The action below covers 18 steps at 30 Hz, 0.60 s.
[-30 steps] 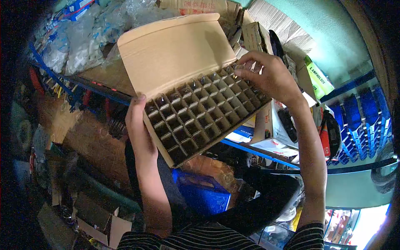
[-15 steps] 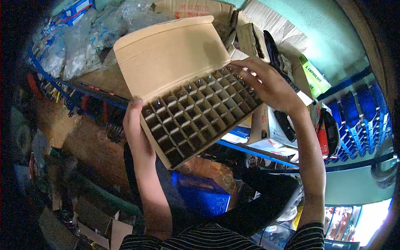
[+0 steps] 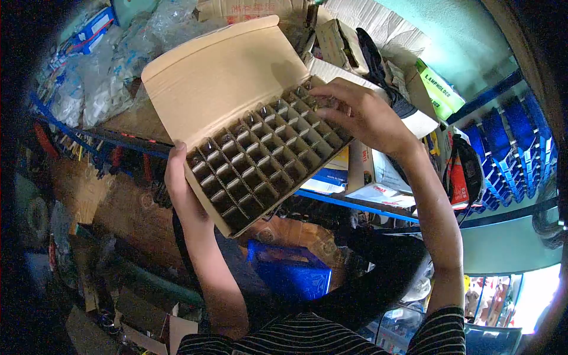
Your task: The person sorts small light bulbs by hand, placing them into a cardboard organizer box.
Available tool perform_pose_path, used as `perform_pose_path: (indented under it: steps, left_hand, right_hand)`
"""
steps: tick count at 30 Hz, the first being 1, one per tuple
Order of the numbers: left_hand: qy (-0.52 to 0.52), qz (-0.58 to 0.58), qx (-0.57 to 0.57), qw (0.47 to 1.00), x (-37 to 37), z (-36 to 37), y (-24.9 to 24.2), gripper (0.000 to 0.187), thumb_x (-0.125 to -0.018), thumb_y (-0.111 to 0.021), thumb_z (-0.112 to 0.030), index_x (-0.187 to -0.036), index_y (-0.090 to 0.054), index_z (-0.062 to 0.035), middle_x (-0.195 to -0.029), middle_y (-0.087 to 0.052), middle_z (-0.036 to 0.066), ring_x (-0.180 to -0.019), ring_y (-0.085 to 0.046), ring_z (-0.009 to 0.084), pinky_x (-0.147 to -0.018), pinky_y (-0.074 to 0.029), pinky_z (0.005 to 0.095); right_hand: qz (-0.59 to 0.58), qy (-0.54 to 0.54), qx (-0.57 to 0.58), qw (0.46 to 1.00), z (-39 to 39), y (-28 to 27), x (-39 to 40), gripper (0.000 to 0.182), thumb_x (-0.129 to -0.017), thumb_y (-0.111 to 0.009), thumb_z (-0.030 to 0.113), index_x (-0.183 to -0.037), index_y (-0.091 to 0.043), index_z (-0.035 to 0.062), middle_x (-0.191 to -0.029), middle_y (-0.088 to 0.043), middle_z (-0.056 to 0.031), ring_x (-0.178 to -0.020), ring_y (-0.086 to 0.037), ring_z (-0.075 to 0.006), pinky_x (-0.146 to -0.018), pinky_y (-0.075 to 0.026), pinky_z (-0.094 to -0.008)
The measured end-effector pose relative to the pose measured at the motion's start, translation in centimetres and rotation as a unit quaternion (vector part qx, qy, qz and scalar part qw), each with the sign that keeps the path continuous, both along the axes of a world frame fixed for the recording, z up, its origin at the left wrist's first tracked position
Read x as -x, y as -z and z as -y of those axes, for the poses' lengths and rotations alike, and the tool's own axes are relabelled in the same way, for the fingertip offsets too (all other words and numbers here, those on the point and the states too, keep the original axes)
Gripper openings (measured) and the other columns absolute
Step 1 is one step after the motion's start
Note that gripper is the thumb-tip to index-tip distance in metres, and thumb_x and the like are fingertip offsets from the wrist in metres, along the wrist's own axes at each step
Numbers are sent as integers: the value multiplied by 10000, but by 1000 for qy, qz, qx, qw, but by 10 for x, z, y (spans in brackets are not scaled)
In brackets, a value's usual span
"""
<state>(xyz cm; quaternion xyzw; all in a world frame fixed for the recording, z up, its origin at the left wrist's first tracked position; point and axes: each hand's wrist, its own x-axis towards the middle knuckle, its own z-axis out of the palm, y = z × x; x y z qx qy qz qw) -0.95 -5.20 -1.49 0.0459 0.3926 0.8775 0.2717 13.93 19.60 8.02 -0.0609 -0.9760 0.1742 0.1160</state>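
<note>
**Open divided carton (image 3: 207,201) up in front of me, glass bulbs (image 3: 264,111) along the hinge row**

Biggest first. Wall (image 3: 473,47): smooth, pale green, upper right. Shelf (image 3: 361,207): blue edge rail, wood-brown top, runs behind the carton. Bags (image 3: 118,71): clear, crinkled plastic, heaped on the shelf's left end, white stuff inside. Carton: plain tan cardboard, shallow oblong. Lid (image 3: 228,77): one flat panel, rounded corners, swung open and leaning back toward the shelf clutter.

Around it: ranked blue bins (image 3: 520,142) on the far right, a shiny blue box (image 3: 302,281) low down past the carton's near edge, a dark open box (image 3: 142,325) at lower left. Right of the carton, a lime-green box (image 3: 439,92) marked LAMPHOLDER and a red box (image 3: 457,183) with something black and strappy against it. The carton blocks part of the shelf; can't tell if its far side rests there.

Hands: left hand (image 3: 182,186) holds the carton's left short side, thumb on the rim, fingers mostly hidden. Right hand (image 3: 367,115) is over the far right corner, fingers curled close together among the cells, covering several. Can't tell if it has a bulb pinched.

Divider grid (image 3: 253,149): thin card strips, squarish cells, dark insides. Smallest: bulb tips, rounded and glinting, poking up on the lid side.
</note>
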Motion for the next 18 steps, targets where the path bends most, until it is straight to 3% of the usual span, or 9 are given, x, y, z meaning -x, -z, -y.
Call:
perform_pose_path:
  steps: [3, 6, 9, 11, 13, 14, 16, 18]
  left_hand:
    - [17, 13, -8, 1000, 1, 1, -1, 410, -1009, -514, -384, -1149, -597, -8, -1045, -684, 117, -873, -713, 187, -772, -594, 334]
    - [-35, -26, 10, 999, -3, -1, 1, 457, -976, -562, -414, -1181, -590, -7, -1040, -688, 132, -848, -716, 219, -761, -600, 351]
    - [13, 49, 3, 999, 5, 1, 7, 520, -932, -618, -444, -1219, -580, -11, -1060, -687, 152, -871, -714, 254, -773, -599, 379]
    - [6, 61, 14, 998, 5, -2, 7, 553, -897, -645, -458, -1238, -578, -27, -1068, -678, 154, -892, -702, 277, -774, -597, 402]
    - [38, 47, 9, 998, 18, 2, 20, 528, -895, -642, -441, -1235, -579, -42, -1060, -664, 130, -900, -692, 266, -768, -592, 404]
    - [-36, -1, 126, 991, 16, 1, 16, 546, -897, -605, -544, -1164, -648, -70, -1036, -701, 121, -897, -691, 286, -827, -558, 439]
    - [-13, -18, 44, 999, 33, 4, 41, 526, -943, -572, -510, -1211, -628, -61, -1121, -678, 113, -967, -668, 262, -890, -523, 400]
    - [-82, -102, 144, 981, 32, 6, 43, 547, -968, -537, -490, -1270, -590, -36, -1198, -636, 126, -1084, -614, 248, -981, -461, 387]
  right_hand:
    - [-57, -34, -97, 993, 2, 6, -1, 352, -957, -627, 213, -1276, -606, 64, -1163, -653, -186, -1113, -617, -375, -975, -498, -426]
    - [-96, -21, -159, 982, 2, -11, -15, 320, -958, -627, 195, -1248, -637, 62, -1161, -652, -172, -1123, -609, -364, -994, -486, -420]
    - [-151, 140, -70, 976, -1, -24, -67, 247, -969, -613, 113, -1198, -672, 44, -1181, -660, -154, -1092, -635, -295, -943, -504, -378]
    - [-169, 310, -40, 935, 2, -29, -117, 247, -985, -593, 104, -1210, -664, 32, -1155, -673, -131, -1016, -654, -231, -891, -506, -347]
    - [-189, 383, -16, 904, -25, -2, -178, 245, -991, -593, 141, -1191, -664, 20, -1105, -667, -150, -964, -649, -242, -861, -507, -353]
    - [-133, 431, 46, 891, -30, 8, -208, 298, -980, -605, 158, -1250, -623, 33, -1165, -637, -175, -1044, -630, -294, -916, -488, -373]
    - [17, 371, -73, 926, -63, 54, -290, 403, -962, -626, 170, -1339, -553, 48, -1258, -589, -188, -1159, -583, -343, -983, -461, -410]
    - [82, 379, -19, 922, -63, 74, -319, 488, -936, -651, 163, -1385, -497, 50, -1338, -546, -190, -1243, -532, -371, -1067, -413, -435]
